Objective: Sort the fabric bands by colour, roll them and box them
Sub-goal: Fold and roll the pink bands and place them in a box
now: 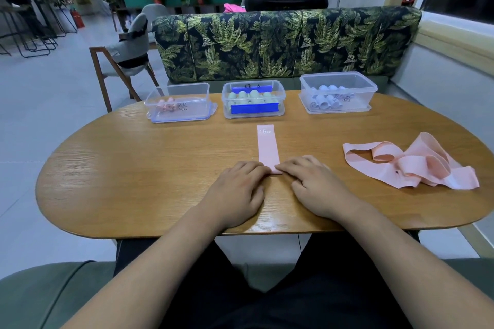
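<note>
Rolling starts at the near end of the flat pale pink fabric band (268, 147), which lies straight on the oval wooden table (133, 168). The left hand (238, 189) and the right hand (315, 187) both pinch this end with curled fingertips; whether a first turn is made is hard to see. The roll should be tight, with even edges. The clear plastic left box (192, 113) holds pink rolls, the blue-labelled middle box (227, 112) green ones, the larger right box (361, 104) pale bluish ones. A loose heap of pink bands (417, 165) waits at the right.
</note>
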### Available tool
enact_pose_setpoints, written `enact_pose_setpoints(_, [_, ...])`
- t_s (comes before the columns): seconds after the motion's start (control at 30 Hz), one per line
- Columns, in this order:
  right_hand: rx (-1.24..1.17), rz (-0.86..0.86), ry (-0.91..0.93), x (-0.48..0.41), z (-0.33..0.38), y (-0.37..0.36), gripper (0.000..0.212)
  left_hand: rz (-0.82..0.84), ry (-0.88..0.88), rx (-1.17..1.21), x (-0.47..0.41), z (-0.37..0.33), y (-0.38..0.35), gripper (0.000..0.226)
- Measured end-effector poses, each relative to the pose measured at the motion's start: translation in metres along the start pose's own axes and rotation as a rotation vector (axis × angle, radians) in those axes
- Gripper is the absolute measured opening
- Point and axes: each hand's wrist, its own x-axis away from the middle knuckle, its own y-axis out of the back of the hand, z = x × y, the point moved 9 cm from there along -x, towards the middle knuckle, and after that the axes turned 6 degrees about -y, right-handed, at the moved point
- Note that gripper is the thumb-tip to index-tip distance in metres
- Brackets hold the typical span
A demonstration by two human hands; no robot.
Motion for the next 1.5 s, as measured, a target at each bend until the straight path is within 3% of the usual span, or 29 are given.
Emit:
enact_pose_setpoints(0.17, [-0.164,-0.084,-0.016,0.000,-0.006,0.010,0.049,0.012,0.010,-0.002,-0.011,0.007,0.001,0.045])
enact_pose_setpoints(0.4, [-0.107,-0.056,0.073,-0.022,-0.008,0.009,0.046,0.037,-0.021,0.053,-0.030,0.025,-0.002,0.047])
enact_pose_setpoints(0.73, [-0.177,-0.059,0.163,-0.060,-0.022,0.018,0.023,-0.031,-0.165,0.182,-0.063,0.049,0.004,0.027])
enact_pose_setpoints(0.9, [-0.238,0.049,0.152,-0.087,-0.028,0.018,0.027,-0.035,-0.160,0.227,-0.077,0.059,0.005,0.005])
enact_pose_setpoints(1.1, [-0.300,0.230,0.148,-0.112,-0.034,0.015,0.016,-0.059,-0.046,0.316,-0.078,0.069,-0.001,0.018])
enact_pose_setpoints(1.33, [-0.164,0.065,0.268,-0.104,-0.028,0.014,0.017,-0.042,-0.108,0.316,-0.079,0.070,-0.003,0.008])
enact_pose_setpoints(1.5, [-0.221,-0.004,0.290,-0.098,-0.025,0.020,0.009,-0.066,-0.074,0.326,-0.080,0.072,-0.002,0.005])
